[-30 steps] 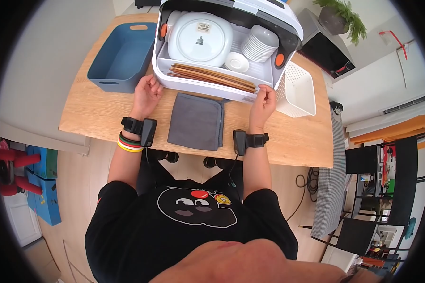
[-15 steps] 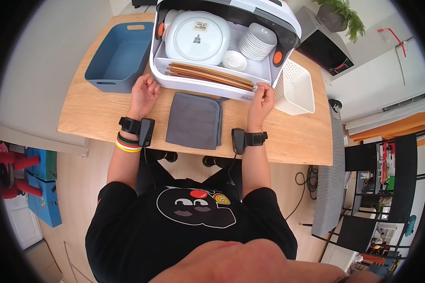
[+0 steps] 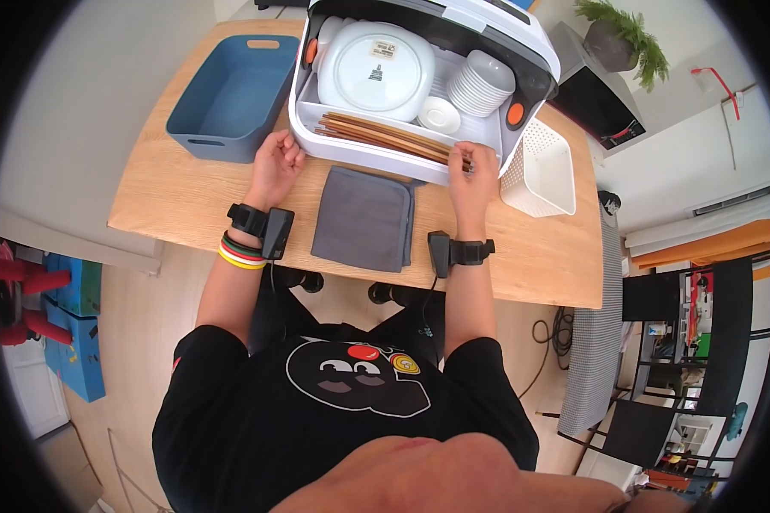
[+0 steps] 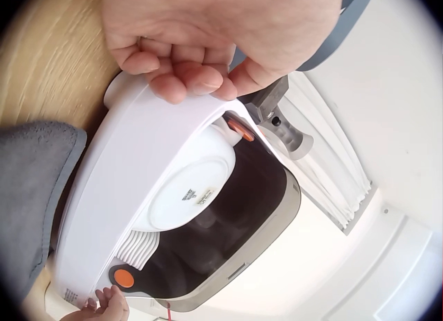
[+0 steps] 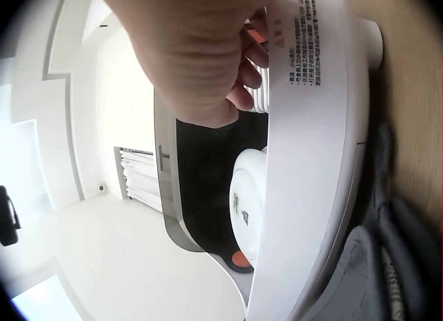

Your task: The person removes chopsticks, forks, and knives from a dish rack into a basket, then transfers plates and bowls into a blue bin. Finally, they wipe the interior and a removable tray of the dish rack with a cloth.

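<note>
In the head view a white dish box (image 3: 376, 156) with a dark see-through lid holds a bundle of brown chopsticks (image 3: 376, 135) in its front compartment. Behind them are a white plate (image 3: 376, 73) standing upside toward me, a stack of small bowls (image 3: 481, 84) and a small dish (image 3: 439, 114). My right hand (image 3: 474, 167) reaches over the front wall, fingers bent down at the chopsticks' right ends; I cannot tell whether they grip them. My left hand (image 3: 277, 162), palm up with fingers loosely curled and empty, is right by the box's front left corner.
A folded grey cloth (image 3: 362, 218) lies in front of the box. The blue bin (image 3: 222, 145) stands to the left, a white perforated basket (image 3: 549, 175) to the right. Further back right are a microwave (image 3: 597, 98) and a potted plant (image 3: 614, 44).
My right hand has moved from the box's front right edge inward over the wall to the chopsticks' right ends. The left hand stays by the left corner; the head view has shifted slightly.
</note>
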`<state>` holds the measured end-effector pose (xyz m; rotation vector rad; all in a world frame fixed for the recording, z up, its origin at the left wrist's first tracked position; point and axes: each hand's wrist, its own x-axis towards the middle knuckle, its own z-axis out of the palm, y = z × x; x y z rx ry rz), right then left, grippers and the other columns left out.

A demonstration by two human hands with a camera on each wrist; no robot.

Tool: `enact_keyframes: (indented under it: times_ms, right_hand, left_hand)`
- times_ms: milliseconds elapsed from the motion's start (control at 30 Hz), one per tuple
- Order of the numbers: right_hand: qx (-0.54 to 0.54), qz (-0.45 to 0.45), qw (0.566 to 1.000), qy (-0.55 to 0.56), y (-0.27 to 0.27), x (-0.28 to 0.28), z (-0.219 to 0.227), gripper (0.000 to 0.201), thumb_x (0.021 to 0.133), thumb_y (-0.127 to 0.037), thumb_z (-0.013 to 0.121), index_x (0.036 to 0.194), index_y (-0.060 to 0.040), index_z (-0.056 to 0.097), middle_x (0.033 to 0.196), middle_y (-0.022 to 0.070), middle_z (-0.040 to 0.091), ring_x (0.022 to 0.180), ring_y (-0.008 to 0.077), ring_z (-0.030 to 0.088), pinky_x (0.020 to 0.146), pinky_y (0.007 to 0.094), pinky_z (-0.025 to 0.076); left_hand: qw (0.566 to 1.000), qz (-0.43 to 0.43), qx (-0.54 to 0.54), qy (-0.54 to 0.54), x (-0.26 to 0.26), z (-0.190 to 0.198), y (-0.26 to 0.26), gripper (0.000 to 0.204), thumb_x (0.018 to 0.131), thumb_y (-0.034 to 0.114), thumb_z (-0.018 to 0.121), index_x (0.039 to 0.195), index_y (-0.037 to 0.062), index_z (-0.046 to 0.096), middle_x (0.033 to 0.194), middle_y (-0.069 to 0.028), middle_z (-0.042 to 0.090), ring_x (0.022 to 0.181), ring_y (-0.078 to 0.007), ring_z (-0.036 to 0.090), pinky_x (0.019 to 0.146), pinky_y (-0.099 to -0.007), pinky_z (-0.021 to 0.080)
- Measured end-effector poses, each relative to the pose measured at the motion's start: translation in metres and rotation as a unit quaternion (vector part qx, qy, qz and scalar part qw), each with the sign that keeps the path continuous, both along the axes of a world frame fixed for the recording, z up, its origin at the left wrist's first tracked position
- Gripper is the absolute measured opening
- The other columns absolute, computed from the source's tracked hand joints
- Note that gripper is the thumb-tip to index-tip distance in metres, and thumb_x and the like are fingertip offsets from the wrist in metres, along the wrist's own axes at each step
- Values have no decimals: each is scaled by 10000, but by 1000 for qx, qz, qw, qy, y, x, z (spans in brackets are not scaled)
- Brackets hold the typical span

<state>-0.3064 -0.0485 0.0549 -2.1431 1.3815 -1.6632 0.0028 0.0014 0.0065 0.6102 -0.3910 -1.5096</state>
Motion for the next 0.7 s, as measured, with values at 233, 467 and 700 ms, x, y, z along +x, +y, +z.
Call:
enact_keyframes:
  times_ms: [233, 467, 700]
  right_hand:
    - [-44, -13, 996, 79, 0, 11, 9, 91, 761, -117, 644, 830, -60, 630, 883, 96, 587, 811, 275, 544, 733, 380, 416]
    - [-15, 52, 986, 155, -2, 22, 9, 165, 786, -186, 647, 884, -54, 644, 945, 91, 586, 902, 277, 530, 782, 382, 394]
    - [-34, -13, 967, 251, 1, 30, 11, 251, 814, -280, 626, 894, -43, 645, 928, 89, 583, 886, 267, 525, 802, 399, 368]
  left_hand:
    - [1000, 2, 0, -5, -1, 1, 1, 254, 912, 245, 469, 694, 118, 438, 578, 10, 384, 608, -139, 427, 614, -239, 369]
    - [1000, 4, -3, -4, -1, 0, 0, 253, 910, 248, 477, 695, 120, 440, 578, 15, 383, 601, -130, 415, 614, -238, 364]
    - [1000, 11, -6, -8, -3, 2, 1, 262, 912, 243, 474, 686, 119, 432, 578, 19, 380, 594, -116, 406, 608, -233, 362]
